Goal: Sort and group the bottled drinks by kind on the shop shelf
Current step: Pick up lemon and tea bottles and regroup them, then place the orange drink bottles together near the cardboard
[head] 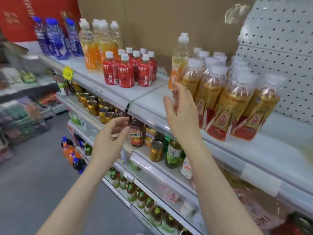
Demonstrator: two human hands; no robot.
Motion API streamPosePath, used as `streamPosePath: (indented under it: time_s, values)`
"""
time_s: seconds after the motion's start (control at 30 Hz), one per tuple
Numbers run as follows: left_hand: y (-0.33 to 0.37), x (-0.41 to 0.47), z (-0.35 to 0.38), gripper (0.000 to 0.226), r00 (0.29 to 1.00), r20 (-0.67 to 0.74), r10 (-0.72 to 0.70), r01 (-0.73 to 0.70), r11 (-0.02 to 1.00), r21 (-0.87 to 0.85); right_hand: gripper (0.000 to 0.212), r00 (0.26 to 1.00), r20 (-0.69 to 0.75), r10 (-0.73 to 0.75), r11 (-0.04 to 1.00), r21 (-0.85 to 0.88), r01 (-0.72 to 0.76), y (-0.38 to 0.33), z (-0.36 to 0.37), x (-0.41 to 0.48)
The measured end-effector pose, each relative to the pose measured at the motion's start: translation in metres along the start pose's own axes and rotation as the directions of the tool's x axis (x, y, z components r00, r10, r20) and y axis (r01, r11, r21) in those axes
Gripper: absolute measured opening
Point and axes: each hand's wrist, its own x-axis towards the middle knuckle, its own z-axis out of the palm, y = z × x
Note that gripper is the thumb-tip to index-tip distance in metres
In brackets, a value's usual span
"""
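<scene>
Clearly, in the head view, the right hand point(177, 114) reaches to the tall clear plastic bottle of orange drink with a white cap point(177, 65), fingers point(176, 92) curled around its lower body; whether the grip is fully closed is hard to tell. This bottle stands on the top grey metal shelf point(149, 99), touching the cluster of amber tea bottles with red-and-gold labels point(228, 99). The left hand point(110, 138) hovers empty, fingers loosely spread, below the shelf edge. To do this well, lift it straight up clear of its neighbours, then carry it left to the matching orange bottles point(98, 44), about four. Red juice bottles point(128, 70): roughly eight. Blue bottles point(55, 38): three.
</scene>
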Motion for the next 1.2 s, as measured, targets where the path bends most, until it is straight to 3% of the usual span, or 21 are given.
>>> streamPosePath:
  time_s: [0.17, 0.27, 0.43, 0.57, 0.7, 0.83, 1.03, 1.2]
  values:
    - [-0.013, 0.085, -0.003, 0.028, 0.999, -0.014, 0.049, -0.048, 0.999, 0.022, 0.054, 0.998, -0.045, 0.032, 0.999, 0.008, -0.032, -0.003, 0.064, 0.091]
    - [-0.021, 0.128, -0.002, 0.029, 0.997, -0.001, 0.075, -0.075, 0.996, 0.054, 0.062, 0.972, -0.221, 0.084, 0.996, -0.019, -0.09, 0.003, 0.091, 0.136]
    - [-0.038, 0.181, 0.001, 0.027, 0.996, 0.044, 0.076, -0.078, 0.996, 0.05, 0.081, 0.851, -0.473, 0.228, 0.944, -0.105, -0.312, 0.036, 0.113, 0.207]
    - [-0.048, 0.213, 0.0, 0.025, 0.988, 0.11, 0.106, -0.108, 0.994, 0.014, 0.09, 0.788, -0.512, 0.342, 0.886, -0.104, -0.452, 0.065, 0.121, 0.237]
    - [-0.057, 0.238, -0.007, 0.027, 0.964, 0.221, 0.151, -0.158, 0.987, 0.011, 0.09, 0.745, -0.565, 0.354, 0.854, -0.13, -0.504, 0.081, 0.128, 0.24]
    - [-0.065, 0.254, -0.014, 0.028, 0.93, 0.313, 0.193, -0.194, 0.981, -0.03, 0.085, 0.691, -0.559, 0.458, 0.827, -0.016, -0.562, 0.084, 0.134, 0.238]
    - [-0.076, 0.27, -0.019, 0.029, 0.859, 0.436, 0.269, -0.258, 0.962, -0.084, 0.081, 0.758, -0.476, 0.446, 0.823, -0.114, -0.556, 0.053, 0.129, 0.201]
    - [-0.084, 0.279, -0.019, 0.03, 0.825, 0.476, 0.305, -0.274, 0.952, -0.137, 0.078, 0.77, -0.509, 0.386, 0.866, -0.087, -0.492, 0.015, 0.134, 0.15]
